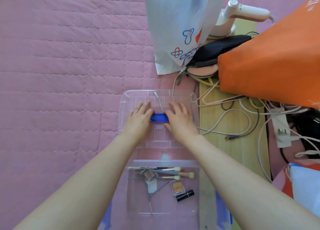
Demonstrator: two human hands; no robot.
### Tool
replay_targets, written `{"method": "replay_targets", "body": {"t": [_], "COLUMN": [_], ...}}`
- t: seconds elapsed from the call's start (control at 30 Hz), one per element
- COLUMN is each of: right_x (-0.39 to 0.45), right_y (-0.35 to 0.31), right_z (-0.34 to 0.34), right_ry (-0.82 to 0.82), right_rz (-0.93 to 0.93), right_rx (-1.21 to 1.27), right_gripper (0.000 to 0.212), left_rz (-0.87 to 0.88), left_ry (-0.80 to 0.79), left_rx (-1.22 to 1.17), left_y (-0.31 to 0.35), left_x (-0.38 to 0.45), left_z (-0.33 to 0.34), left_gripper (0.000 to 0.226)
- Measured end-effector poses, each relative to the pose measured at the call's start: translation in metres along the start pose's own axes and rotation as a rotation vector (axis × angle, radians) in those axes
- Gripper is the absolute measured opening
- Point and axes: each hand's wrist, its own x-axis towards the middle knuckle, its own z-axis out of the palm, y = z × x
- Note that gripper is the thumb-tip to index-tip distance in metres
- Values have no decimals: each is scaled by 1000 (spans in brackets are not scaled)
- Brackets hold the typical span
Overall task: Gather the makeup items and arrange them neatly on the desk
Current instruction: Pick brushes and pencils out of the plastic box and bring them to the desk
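Both hands, left point(138, 119) and right point(180, 119), rest flat with straight fingers on the lid point(126, 108), holding nothing. Below them, the box point(197, 181) of makeup awaits emptying next.

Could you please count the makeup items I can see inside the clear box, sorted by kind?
In the clear box:
Fluffy-tipped brushes: 3
Square compacts: 2
Black lipstick tube: 1
White pencil: 1
Total: 7; the grey tangle is unclear, left out.

A pink quilted bedspread point(60, 65) covers the left side. At the top a white printed bag point(178, 22) stands beside an orange bag point(270, 56), with a pale handheld steamer point(242, 13) behind them. Tangled cables point(242, 112) sprawl over the wooden tabletop point(225, 151).
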Motion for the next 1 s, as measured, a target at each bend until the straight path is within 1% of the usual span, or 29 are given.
{"method": "replay_targets", "body": {"t": [0.1, 0.17, 0.2, 0.27, 0.33, 0.4, 0.47, 0.6, 0.7, 0.8, 0.9, 1.0], "right_x": [-4, -9, -13, -23, -39, -58, -83, -138, -176, -208, -230, -241], "right_y": [0, -3, -5, -11, -17, -26, -32, -38, -39, -42, -42, -40], "right_z": [-6, -13, -17, -26, -33, -38, -41, -43, -35, -15, 10, 33], "right_ry": [-20, 11, 47, 147, 251, 317, 381, 484, 490, 456, 378, 285], "right_rz": [5, 16, 28, 61, 88, 97, 72, 29, 18, 6, 9, 22], "right_rx": [32, 59, 88, 174, 247, 287, 301, 321, 312, 309, 313, 305], "right_gripper": [52, 56, 57, 56, 53, 53, 53, 50, 46, 40, 39, 40], "left_rz": [-7, 0, 0, 1, 25, 95, 165, 166, 131, 83, 15, -33], "left_ry": [-104, -122, -104, -16, 130, 290, 413, 501, 534, 534, 443, 348], "left_rx": [66, 80, 62, -20, -130, -184, -201, -219, -258, -276, -300, -271], "left_y": [3, 7, 9, 18, 27, 35, 40, 51, 58, 65, 67, 65], "left_x": [-4, -7, -9, -17, -31, -51, -72, -123, -162, -196, -219, -232], "left_z": [-7, -16, -21, -32, -42, -50, -54, -56, -52, -40, -18, 4], "left_gripper": [44, 54, 58, 59, 51, 44, 44, 45, 39, 33, 31, 30]}}
